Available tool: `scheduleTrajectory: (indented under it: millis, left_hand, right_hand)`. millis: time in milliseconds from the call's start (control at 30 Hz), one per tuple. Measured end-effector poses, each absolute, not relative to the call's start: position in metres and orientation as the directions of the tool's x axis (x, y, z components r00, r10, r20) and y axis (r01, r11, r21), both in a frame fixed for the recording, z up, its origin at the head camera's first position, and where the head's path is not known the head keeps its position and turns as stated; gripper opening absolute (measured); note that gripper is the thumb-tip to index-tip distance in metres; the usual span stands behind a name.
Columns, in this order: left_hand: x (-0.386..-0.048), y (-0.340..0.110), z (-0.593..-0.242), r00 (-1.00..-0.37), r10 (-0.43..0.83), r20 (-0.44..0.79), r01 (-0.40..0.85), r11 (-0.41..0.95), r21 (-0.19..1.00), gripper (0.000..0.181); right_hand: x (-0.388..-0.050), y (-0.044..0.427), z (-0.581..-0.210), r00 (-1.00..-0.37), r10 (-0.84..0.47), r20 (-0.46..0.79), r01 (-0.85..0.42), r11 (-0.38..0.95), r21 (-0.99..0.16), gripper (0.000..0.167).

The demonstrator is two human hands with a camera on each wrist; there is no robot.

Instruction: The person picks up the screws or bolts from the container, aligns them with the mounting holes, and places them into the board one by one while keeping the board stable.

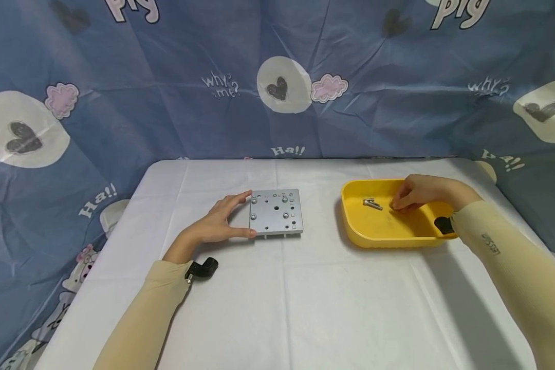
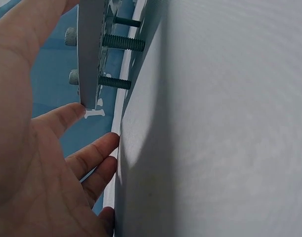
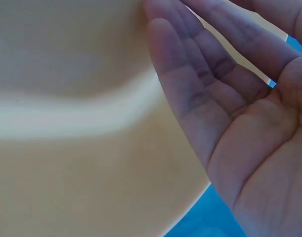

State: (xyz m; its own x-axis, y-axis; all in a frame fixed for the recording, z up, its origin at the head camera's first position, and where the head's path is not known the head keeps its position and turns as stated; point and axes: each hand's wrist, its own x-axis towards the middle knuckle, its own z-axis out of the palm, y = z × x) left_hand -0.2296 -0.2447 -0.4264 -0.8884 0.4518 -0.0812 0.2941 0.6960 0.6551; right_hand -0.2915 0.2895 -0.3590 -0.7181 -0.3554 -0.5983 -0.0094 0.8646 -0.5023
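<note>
A grey metal plate (image 1: 276, 216) with drilled holes and several socket-head bolts (image 2: 123, 42) lies left of the middle. The bolts' threaded ends stick out beneath it. My left hand (image 1: 217, 221) holds the plate by its left side, thumb at the near corner and index finger at the far one; the other fingers are off it in the left wrist view. Inside the yellow tray (image 1: 398, 242), my right hand (image 1: 413, 192) pinches at a small thing near the tray floor. The fingers mostly hide it. A few loose bolts (image 1: 372, 204) lie left of this hand.
A white cloth (image 1: 333, 308) covers the table, and a blue patterned curtain (image 1: 189, 118) hangs behind its far edge. The tray's raised walls surround the right hand. Black wrist cameras (image 1: 203, 268) sit on both sleeves.
</note>
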Motion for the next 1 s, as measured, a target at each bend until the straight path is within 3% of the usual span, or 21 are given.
scheduleTrajectory:
  millis: [233, 500, 767, 1000]
  left_hand:
    - [-0.222, -0.246, -0.429, -0.887, 0.447, -0.117, 0.265, 0.7, 0.663, 0.111]
    - [-0.226, -0.244, -0.427, -0.885, 0.456, -0.094, 0.283, 0.687, 0.669, 0.111]
    - [-0.23, -0.243, -0.425, -0.886, 0.454, -0.092, 0.287, 0.694, 0.66, 0.111]
    - [-0.231, -0.245, -0.425, -0.888, 0.45, -0.091, 0.286, 0.698, 0.656, 0.111]
  right_hand:
    - [-0.284, 0.284, -0.365, -0.692, -0.358, -0.626, 0.039, 0.848, -0.528, 0.026]
    - [-0.285, 0.286, -0.361, -0.726, -0.361, -0.585, -0.068, 0.884, -0.462, 0.022]
    - [-0.286, 0.29, -0.356, -0.75, -0.283, -0.597, 0.001, 0.904, -0.429, 0.021]
    - [-0.289, 0.283, -0.356, -0.779, -0.273, -0.564, -0.053, 0.926, -0.375, 0.019]
